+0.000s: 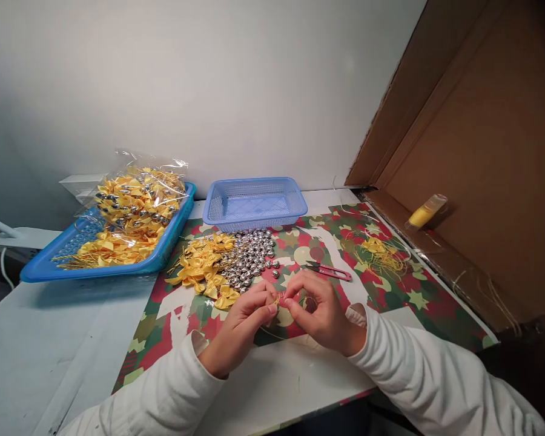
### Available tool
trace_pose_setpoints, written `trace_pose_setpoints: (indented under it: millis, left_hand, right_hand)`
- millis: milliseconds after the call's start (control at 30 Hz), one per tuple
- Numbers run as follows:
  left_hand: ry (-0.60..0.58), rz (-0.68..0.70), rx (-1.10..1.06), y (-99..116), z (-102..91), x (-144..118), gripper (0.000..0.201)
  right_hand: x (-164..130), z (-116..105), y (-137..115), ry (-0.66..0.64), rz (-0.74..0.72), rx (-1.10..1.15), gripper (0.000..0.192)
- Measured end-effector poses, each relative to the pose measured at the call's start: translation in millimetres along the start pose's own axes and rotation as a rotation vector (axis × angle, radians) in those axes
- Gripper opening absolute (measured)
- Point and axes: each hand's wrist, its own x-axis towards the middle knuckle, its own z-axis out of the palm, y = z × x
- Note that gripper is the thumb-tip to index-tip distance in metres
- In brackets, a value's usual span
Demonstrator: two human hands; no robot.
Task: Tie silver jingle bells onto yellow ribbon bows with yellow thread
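My left hand [247,318] and my right hand [318,310] meet over the front of the patterned sheet, fingertips pinched close together. Between them runs a thin yellow cord [277,300], which both hands grip; its finer detail is too small to make out. Just beyond my left hand lies a heap of yellow ribbon bows [202,263] with thin ties. Beside the bows spreads a pile of small silver bells [252,257]. Red-handled thread snips [329,270] rest past my right hand, blades pointing left.
A light-blue basket [211,209] stands at the back. On the left, a blue tray [40,272] holds more bows and a clear bag [140,194] of bows with bells. Yellow cord scraps [384,257] lie at right, near a yellow-filled bottle [424,212] by the cardboard wall [481,151].
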Motion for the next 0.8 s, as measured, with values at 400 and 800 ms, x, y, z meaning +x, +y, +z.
trace_pose_setpoints:
  millis: [400, 800]
  left_hand:
    - [-0.06, -0.016, -0.032, 4, 0.2, -3, 0.033]
    - [-0.106, -0.049, -0.102, 3, -0.9, -1, 0.032]
  right_hand:
    - [1, -3, 4, -0.131, -0.024, 0.063, 0.006]
    - [2, -7, 8, -0.184, -0.18, -0.121, 0.014]
